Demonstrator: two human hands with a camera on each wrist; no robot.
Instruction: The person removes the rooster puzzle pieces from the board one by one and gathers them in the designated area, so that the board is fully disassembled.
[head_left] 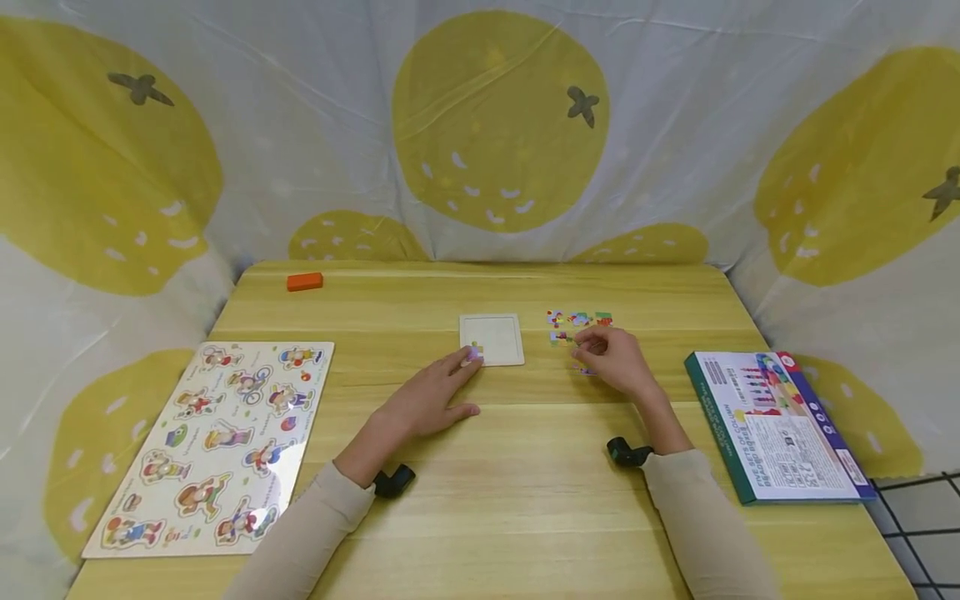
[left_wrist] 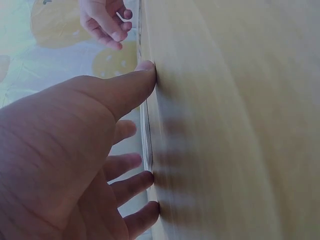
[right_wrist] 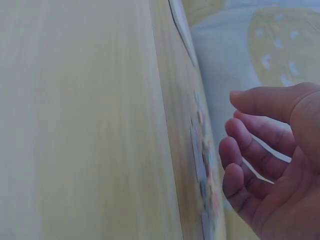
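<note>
A small square puzzle tray (head_left: 500, 337) with a pale raised border lies mid-table. One jigsaw piece (head_left: 476, 351) sits in its lower left corner, partly covered by the fingertips of my left hand (head_left: 427, 396). That hand's fingers are stretched out, and its thumb touches the tabletop in the left wrist view. Right of the tray, my right hand (head_left: 617, 360) hovers over several loose jigsaw pieces (head_left: 579, 319). Its fingers are loosely bent, and the right wrist view shows nothing between thumb and fingers. Another piece (head_left: 583, 369) lies half hidden beneath this hand.
On the left lies a large picture board (head_left: 217, 442) with cartoon figures. An orange-red block (head_left: 304, 282) is near the back left edge. At the right stands a flat printed box (head_left: 780, 429). A curtain with yellow fruit (head_left: 501, 117) hangs behind the table.
</note>
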